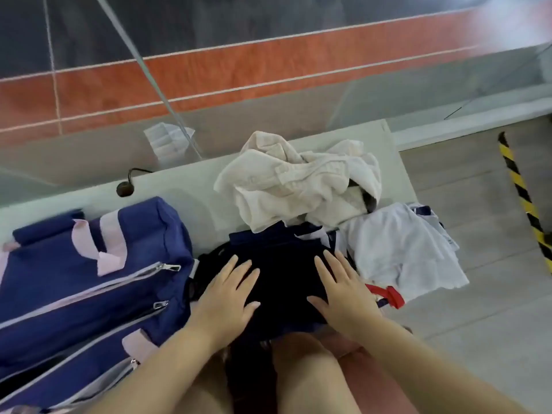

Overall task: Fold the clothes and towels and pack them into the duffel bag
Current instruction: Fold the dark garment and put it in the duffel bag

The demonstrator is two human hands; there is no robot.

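A dark navy garment [283, 282] lies on the white bench [179, 186] in front of me. My left hand [228, 297] presses flat on its left side with fingers spread. My right hand [340, 291] lies flat on its right side, fingers straight. A blue duffel bag [89, 282] with pink straps and closed zippers sits at the left. Behind the dark garment is a crumpled cream towel or shirt pile [298, 183]. A pale white garment [400, 249] lies to the right, with a red strap [388, 294] under its near edge.
A glass panel [239, 115] stands behind the bench, with an orange and dark floor beyond. A black cable grommet [125, 189] sits in the bench top. Yellow-black hazard tape [522, 198] runs along the grey floor at the right. My knees are below the bench edge.
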